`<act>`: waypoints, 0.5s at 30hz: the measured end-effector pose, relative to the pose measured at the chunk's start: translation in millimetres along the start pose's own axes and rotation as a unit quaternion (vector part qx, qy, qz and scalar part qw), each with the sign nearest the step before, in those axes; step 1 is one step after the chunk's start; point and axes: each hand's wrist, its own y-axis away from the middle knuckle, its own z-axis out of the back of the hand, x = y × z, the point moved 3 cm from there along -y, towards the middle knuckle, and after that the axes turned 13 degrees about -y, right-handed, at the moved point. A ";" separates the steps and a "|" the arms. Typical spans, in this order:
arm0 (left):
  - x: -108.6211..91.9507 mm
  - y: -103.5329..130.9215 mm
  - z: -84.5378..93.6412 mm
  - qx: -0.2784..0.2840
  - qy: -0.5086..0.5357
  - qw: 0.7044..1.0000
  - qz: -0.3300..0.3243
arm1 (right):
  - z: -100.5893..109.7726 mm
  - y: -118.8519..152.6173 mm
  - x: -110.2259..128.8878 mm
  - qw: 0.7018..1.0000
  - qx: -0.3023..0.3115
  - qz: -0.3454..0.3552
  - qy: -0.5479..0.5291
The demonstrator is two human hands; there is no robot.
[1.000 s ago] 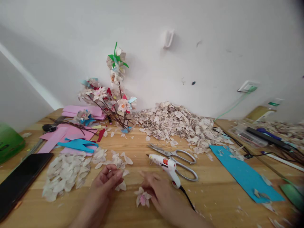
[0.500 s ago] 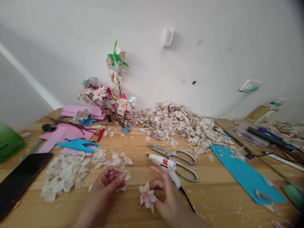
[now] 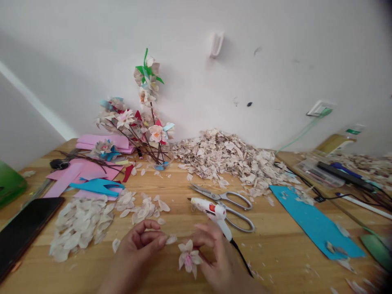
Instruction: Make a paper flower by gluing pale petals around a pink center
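Note:
Between its thumb and index finger, my left hand (image 3: 142, 249) pinches a pale petal (image 3: 171, 239) whose tip points right. My right hand (image 3: 216, 251) holds a small white flower with a pink centre (image 3: 189, 259), its face turned toward me. A short gap separates petal and flower. Just beyond my right hand lies a white glue gun (image 3: 210, 208) with its nozzle to the left and a black cord. Metal scissors (image 3: 237, 200) rest open behind it. Loose petals (image 3: 79, 226) are spread on the wooden table (image 3: 159, 281) to the left.
Flowers on twigs (image 3: 148, 122) stand in a clear cup near the wall, beside a large petal heap (image 3: 226, 155). Pink sheets (image 3: 82, 173) and a black phone (image 3: 27, 228) lie left. A blue sheet (image 3: 312, 220) and a clear box (image 3: 318, 171) are right.
My left hand has moved slightly right and now shows a petal at its fingertips. The flower in my right hand has dropped slightly. The whole view has shifted a little.

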 end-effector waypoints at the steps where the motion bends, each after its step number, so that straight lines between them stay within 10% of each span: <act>1: -1.5 -0.4 1.2 -0.005 -0.001 1.000 0.004 | -0.8 0.2 0.3 1.000 0.008 -0.007 -0.007; 9: -16.4 -3.0 6.7 -0.040 -0.060 0.996 -0.049 | 0.5 -5.0 13.5 0.994 0.063 0.034 0.084; 15: -48.5 22.9 8.5 -0.037 -0.272 0.904 -0.329 | 1.9 -1.8 19.8 0.969 0.118 0.091 0.196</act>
